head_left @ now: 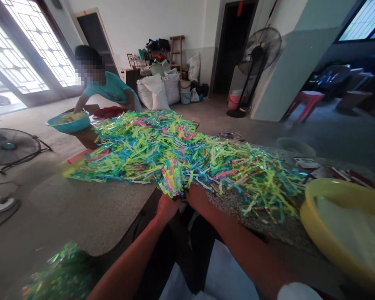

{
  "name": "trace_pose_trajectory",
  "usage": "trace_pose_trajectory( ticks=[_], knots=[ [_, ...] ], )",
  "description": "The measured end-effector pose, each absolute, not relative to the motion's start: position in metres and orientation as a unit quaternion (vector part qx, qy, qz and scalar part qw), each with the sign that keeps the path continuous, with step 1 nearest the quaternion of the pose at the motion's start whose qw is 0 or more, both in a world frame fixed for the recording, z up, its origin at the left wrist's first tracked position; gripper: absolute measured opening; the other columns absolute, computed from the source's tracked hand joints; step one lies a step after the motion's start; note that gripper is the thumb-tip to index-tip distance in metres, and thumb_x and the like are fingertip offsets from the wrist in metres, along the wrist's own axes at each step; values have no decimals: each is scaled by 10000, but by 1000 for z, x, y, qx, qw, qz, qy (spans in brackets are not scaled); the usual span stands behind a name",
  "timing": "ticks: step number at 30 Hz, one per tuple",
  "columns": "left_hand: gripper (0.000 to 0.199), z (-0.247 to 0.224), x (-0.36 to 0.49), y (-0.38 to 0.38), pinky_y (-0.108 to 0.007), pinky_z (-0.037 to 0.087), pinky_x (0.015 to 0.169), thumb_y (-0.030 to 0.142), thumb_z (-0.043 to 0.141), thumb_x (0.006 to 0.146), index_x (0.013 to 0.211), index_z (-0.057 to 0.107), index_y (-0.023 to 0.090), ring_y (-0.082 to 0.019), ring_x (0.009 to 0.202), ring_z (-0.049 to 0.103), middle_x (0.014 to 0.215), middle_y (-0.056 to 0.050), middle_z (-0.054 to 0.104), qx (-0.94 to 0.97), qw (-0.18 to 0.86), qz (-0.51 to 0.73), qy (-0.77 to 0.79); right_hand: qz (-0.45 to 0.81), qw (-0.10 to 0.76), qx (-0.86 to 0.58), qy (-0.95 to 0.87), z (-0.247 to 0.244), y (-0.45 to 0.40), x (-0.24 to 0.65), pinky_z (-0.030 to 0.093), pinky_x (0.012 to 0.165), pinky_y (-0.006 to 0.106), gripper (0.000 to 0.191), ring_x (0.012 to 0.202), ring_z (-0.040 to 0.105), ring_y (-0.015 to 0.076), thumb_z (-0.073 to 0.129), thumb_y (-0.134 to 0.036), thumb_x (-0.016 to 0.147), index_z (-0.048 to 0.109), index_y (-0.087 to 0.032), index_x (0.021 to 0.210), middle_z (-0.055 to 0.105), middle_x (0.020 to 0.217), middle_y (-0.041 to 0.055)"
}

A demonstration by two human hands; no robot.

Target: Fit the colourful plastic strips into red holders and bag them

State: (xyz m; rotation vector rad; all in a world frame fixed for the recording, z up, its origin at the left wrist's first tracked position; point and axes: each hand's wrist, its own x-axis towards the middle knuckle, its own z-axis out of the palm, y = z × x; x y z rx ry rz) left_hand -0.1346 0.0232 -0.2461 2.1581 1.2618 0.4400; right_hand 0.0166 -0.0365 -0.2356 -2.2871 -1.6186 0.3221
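A wide heap of thin green, blue, yellow and pink strips (150, 141) covers much of the speckled stone table (112, 216). At the table's near edge, my left hand (169, 205) is closed around the lower end of an upright bundle of strips (172, 177), whose tops fan out. Close beside it on the right is my right hand (196, 196), touching or nearly touching the bundle's base; its fingers are mostly hidden, so its grip is unclear.
A yellow basin (309, 200) stands at the right. Across the heap a person in a teal shirt (108, 89) reaches into a blue basin (70, 125). More bundled strips (62, 275) lie at lower left. Fans stand left (9, 146) and back right (258, 52).
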Motion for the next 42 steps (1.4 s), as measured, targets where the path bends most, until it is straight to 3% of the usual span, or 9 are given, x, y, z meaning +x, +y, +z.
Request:
trace_pose_trajectory(
  ticks=[7,14,20,27,33,42],
  knots=[
    [455,-246,-134,23,-312,525,865,262,641,822,1276,665,236,-280,1133,661,1196,-81,720,810,293,149,486,108,175,-803,-560,-236,-34,17,478,856,330,372,999,687,275,510,-320,972,633,-131,1269,738,1038,149],
    [474,-248,-134,23,-334,517,930,239,625,826,1299,650,240,-282,1176,639,1239,-84,705,817,275,133,489,129,235,-779,-567,-251,-35,24,455,863,300,385,1053,669,252,508,-350,977,599,-153,1295,719,1146,136],
    [404,-244,-132,22,-347,504,974,251,592,847,1242,678,236,-286,1205,622,1235,-81,709,832,261,116,475,135,203,-773,-585,-246,-39,23,458,895,324,417,1044,670,260,469,-374,1008,577,-112,1314,717,1128,165],
    [472,-244,-131,26,-327,508,953,246,607,814,1285,645,238,-290,1226,613,1287,-79,691,835,259,117,470,100,219,-763,-600,-250,-43,16,448,944,291,387,1136,629,232,418,-305,1037,525,-115,1357,647,1280,172],
    [533,-245,-128,27,-349,502,970,267,586,840,1373,587,239,-302,1267,588,1365,-95,644,847,233,108,465,112,262,-766,-576,-246,-43,21,465,840,302,348,961,657,235,493,-318,993,568,-109,1261,708,1084,150],
    [498,-243,-130,26,-341,498,988,281,617,844,1339,621,231,-297,1269,592,1333,-88,669,841,260,130,456,191,471,-762,-401,-253,-49,34,457,727,250,222,757,630,170,551,-267,849,702,-156,968,710,828,40]
  ],
)
